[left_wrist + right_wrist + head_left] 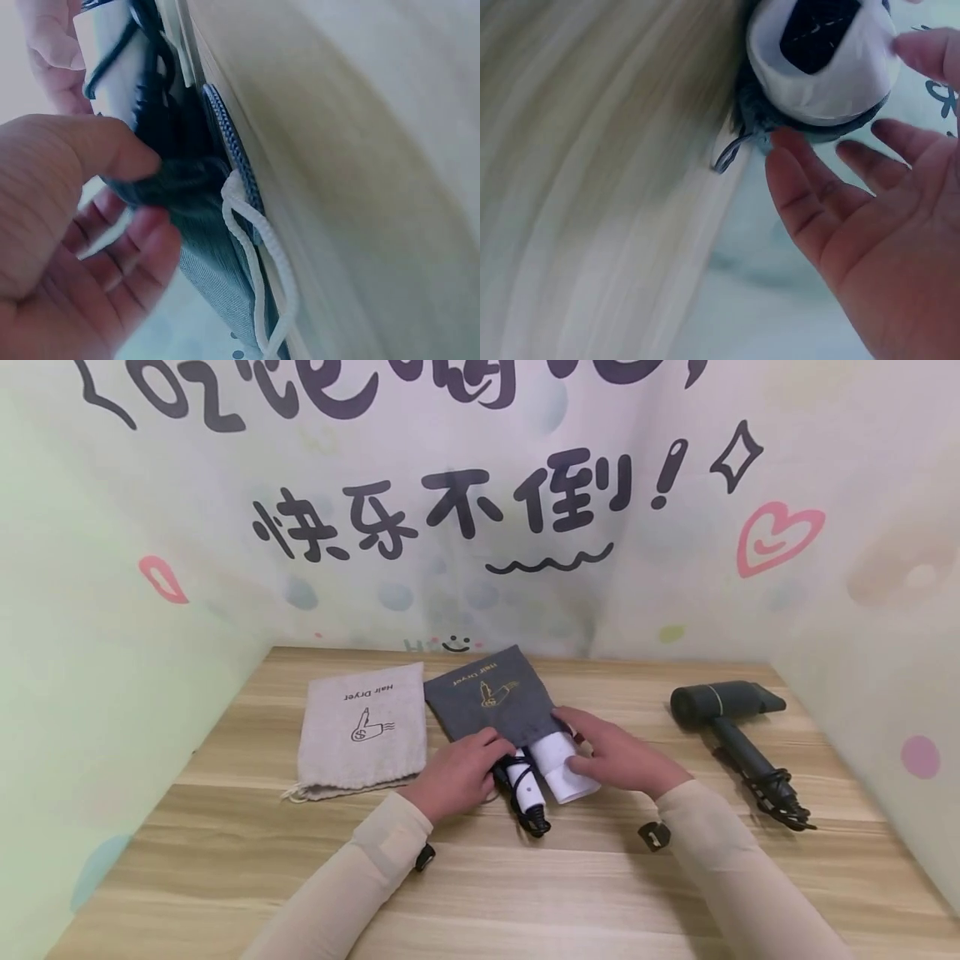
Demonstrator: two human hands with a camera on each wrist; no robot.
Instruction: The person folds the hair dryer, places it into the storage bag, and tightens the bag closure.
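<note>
A dark grey drawstring bag (495, 697) marked "Hair Dryer" lies on the table, and a white hair dryer (557, 764) sticks out of its mouth. Black cord is wound around the dryer's handle (525, 783). My left hand (461, 772) pinches the bag's rim between thumb and fingers, beside the handle; the left wrist view shows the gathered dark cloth (187, 184). My right hand (622, 756) is spread at the bag's right edge, its thumb by the white barrel (821, 82) and its fingertips by the rim. The dryer's far part is hidden inside the bag.
A light grey drawstring bag (363, 727) lies flat on the left, its white cord (251, 225) showing near the left hand. On the right rests a black hair dryer (723, 706) with its cord wound around the handle. A printed cloth (450, 593) hangs behind the wooden table (525, 893).
</note>
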